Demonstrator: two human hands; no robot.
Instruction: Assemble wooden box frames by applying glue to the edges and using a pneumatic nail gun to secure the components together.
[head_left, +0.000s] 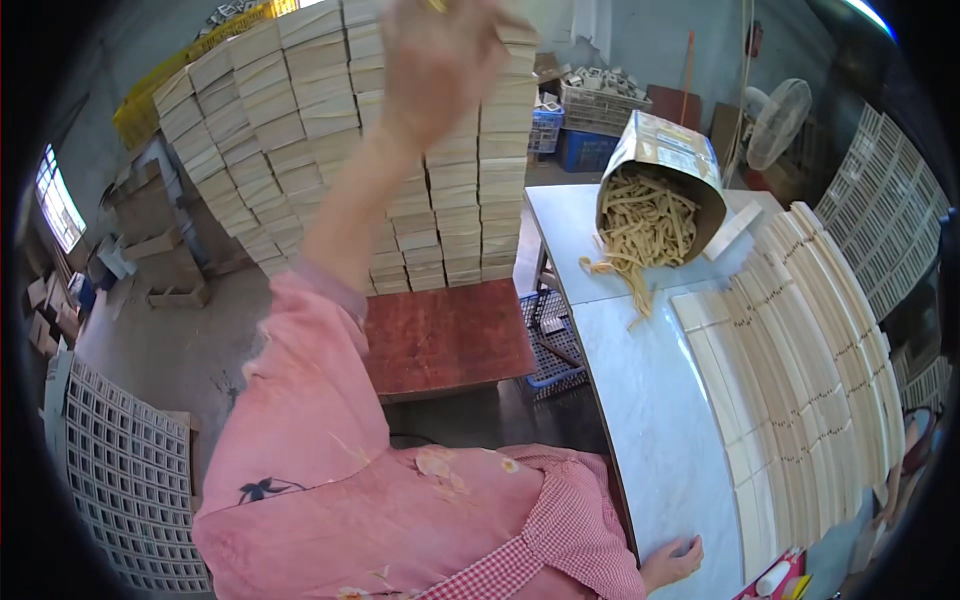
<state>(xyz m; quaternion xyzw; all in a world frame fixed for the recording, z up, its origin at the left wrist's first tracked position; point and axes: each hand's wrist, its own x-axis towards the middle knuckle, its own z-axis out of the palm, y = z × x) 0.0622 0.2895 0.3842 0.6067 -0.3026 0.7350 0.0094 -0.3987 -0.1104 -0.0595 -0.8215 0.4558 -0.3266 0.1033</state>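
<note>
My left hand (440, 80) is raised at the end of an outstretched, pink-sleeved arm, in front of the upper part of a tall stack of cream-coloured bundles (325, 115). Motion smears its fingers, and a small yellow bit shows at the upper edge there; whether it is held cannot be made out. Low on the right, my right hand (672, 565) rests on the near edge of the pale tabletop (650, 400), fingers loosely bent and apart, holding nothing visible. To its right lie long rows of thin pale wooden-looking slats (800, 390) with small dark marks.
An open box (665, 140) lies on its side on the table, pale yellowish strips (645, 220) spilling out. The stack stands on a reddish-brown board (440, 335). Below it is a blue basket (555, 340). Grid panels (125, 470) lean at left; a white fan (780, 125) stands behind.
</note>
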